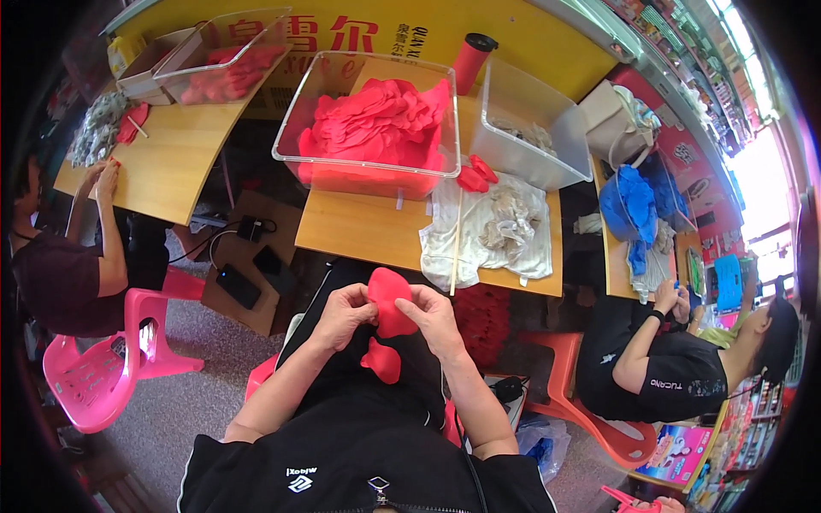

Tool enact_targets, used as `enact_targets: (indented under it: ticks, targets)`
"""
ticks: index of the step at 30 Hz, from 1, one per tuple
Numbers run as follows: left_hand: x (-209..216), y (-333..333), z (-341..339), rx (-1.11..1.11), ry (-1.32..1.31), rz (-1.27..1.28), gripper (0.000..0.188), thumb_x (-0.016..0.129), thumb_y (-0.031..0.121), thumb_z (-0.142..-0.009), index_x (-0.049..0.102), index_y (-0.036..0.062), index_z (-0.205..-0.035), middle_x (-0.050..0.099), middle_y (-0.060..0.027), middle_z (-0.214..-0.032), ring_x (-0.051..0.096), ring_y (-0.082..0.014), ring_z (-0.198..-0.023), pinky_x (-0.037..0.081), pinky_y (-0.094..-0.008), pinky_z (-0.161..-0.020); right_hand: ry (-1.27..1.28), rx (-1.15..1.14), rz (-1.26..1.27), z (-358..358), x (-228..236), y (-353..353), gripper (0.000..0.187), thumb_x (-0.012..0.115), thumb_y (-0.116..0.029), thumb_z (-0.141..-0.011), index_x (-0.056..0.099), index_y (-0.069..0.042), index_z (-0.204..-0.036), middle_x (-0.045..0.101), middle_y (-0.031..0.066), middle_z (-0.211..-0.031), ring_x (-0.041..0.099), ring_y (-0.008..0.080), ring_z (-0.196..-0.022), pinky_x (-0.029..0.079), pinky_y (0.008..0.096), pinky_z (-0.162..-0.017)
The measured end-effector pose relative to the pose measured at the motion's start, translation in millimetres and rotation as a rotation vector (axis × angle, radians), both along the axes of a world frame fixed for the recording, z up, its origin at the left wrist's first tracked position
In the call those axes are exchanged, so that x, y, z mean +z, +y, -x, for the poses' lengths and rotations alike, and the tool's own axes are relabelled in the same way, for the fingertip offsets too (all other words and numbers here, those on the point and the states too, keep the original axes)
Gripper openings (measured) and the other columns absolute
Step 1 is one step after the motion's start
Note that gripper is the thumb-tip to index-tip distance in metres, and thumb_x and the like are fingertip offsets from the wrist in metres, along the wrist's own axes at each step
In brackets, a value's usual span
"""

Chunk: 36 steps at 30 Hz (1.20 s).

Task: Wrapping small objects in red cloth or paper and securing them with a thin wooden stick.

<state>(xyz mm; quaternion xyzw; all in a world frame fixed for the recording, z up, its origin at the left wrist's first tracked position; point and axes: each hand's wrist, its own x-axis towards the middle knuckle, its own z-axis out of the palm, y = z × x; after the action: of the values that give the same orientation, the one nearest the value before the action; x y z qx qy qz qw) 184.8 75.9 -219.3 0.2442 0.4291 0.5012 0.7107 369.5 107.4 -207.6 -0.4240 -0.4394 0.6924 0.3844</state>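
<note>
Left hand and right hand are raised over the lap, near each other, both pinching a thin, limp red piece between thumb and fingers; left grips its left edge, right its right side. The piece is stretched upright between them. A smaller red piece shows directly below, against the dark clothing; whether it joins the held one cannot be told. Ahead is a wooden surface. On its left part: a clear plastic bin containing a tall heap of similar red pieces. Right of this, a white cloth drapes over the front edge, bearing a thin pale stick and a crumpled beige bundle; small red scraps lie at the cloth's far edge. Behind: a translucent bin with greyish contents, plus a red tumbler with a dark lid. Far left, a co-worker sits at a second surface, near a grey pile. Far right, another co-worker sits on an orange plastic chair, before blue cloth piled at a third surface.
</note>
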Motion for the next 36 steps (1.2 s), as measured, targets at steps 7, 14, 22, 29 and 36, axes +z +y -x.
enact_targets:
  ticks: [7,14,22,29,36]
  targets:
    - [10,1,5,-0.071,0.12,-0.08,0.019,0.062,-0.003,-0.081,0.062,0.0013,-0.1,0.063,-0.0019,-0.079,0.058,-0.0091,-0.067,0.048,-0.0224,-0.064,-0.152,-0.048,-0.116,9,6,-2,0.016,0.068,-0.012,-0.087,0.063,0.001,-0.094,0.066,0.0012,-0.079,0.059,0.0042,-0.071,0.049,0.0196,-0.065]
    - [6,0,7,-0.084,-0.121,-0.016,0.015,0.063,0.007,-0.087,0.064,0.0007,-0.101,0.063,-0.0019,-0.08,0.057,-0.0082,-0.067,0.048,-0.0213,-0.065,-0.041,-0.087,-0.071,14,10,1,0.014,0.067,-0.012,-0.088,0.063,0.0,-0.091,0.065,0.0014,-0.079,0.06,0.0048,-0.071,0.05,0.0197,-0.064]
    - [0,1,6,-0.024,-0.06,-0.004,0.016,0.063,0.009,-0.088,0.065,0.0002,-0.101,0.064,-0.0016,-0.082,0.058,-0.0072,-0.07,0.048,-0.0217,-0.066,-0.109,-0.081,-0.117,15,4,-4,0.013,0.068,-0.012,-0.087,0.062,0.0,-0.09,0.066,0.0013,-0.081,0.06,0.0048,-0.072,0.05,0.0194,-0.065]
    - [4,1,3,0.028,0.002,-0.102,0.018,0.063,0.011,-0.088,0.067,0.0002,-0.103,0.068,-0.0035,-0.091,0.06,-0.0072,-0.075,0.048,-0.0222,-0.069,-0.105,-0.104,-0.135,23,7,-6,0.012,0.067,-0.012,-0.088,0.062,-0.001,-0.09,0.062,-0.0022,-0.079,0.055,0.0029,-0.07,0.046,0.0174,-0.064]
    - [9,5,0,0.097,-0.149,-0.02,0.016,0.062,0.01,-0.089,0.066,0.0008,-0.102,0.067,-0.0042,-0.089,0.063,-0.0091,-0.076,0.052,-0.0244,-0.069,-0.052,-0.048,-0.104,21,0,-8,0.013,0.065,-0.012,-0.09,0.063,0.0,-0.091,0.061,-0.0022,-0.081,0.054,0.0032,-0.072,0.044,0.018,-0.066]
